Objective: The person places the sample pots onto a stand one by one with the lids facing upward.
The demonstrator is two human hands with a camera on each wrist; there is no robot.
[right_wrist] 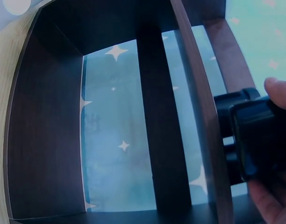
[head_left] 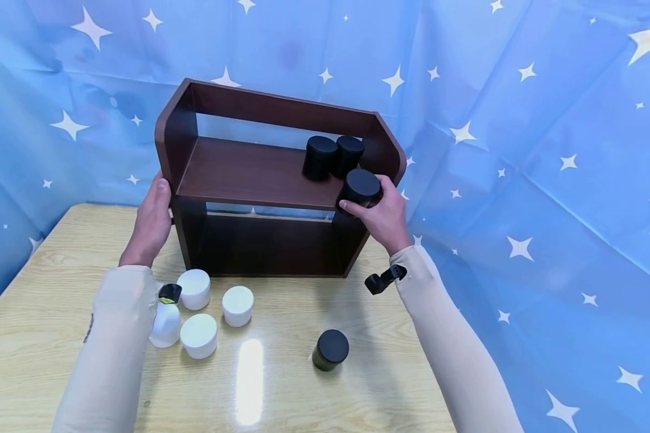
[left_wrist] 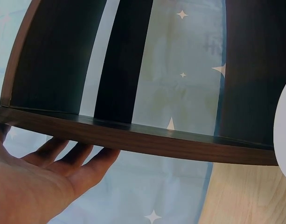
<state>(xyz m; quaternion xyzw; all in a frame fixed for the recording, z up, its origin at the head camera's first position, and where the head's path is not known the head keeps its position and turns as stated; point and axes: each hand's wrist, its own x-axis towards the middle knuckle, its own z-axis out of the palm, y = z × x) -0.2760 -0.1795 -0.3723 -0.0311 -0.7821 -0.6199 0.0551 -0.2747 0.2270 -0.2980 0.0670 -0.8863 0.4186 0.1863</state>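
In the head view my right hand [head_left: 386,215] grips a black lidded jar [head_left: 363,183] by its sides, at the front of the upper shelf. The right wrist view shows the same black jar [right_wrist: 259,135] between thumb and fingers, overlapping two others behind it. Those two black jars, one [head_left: 319,158] left of the other [head_left: 349,155], stand on the dark brown shelf unit's [head_left: 238,168] upper board toward its right end. My left hand [head_left: 150,219] rests against the unit's left side panel; in the left wrist view its extended fingers [left_wrist: 98,164] touch that panel from outside.
Several white lidded jars, one of them [head_left: 237,305] to the right of the others, stand on the wooden table [head_left: 281,397] near my left forearm. Another black jar [head_left: 331,349] stands in front of the unit. A blue star-patterned curtain [head_left: 520,150] hangs behind and to the right.
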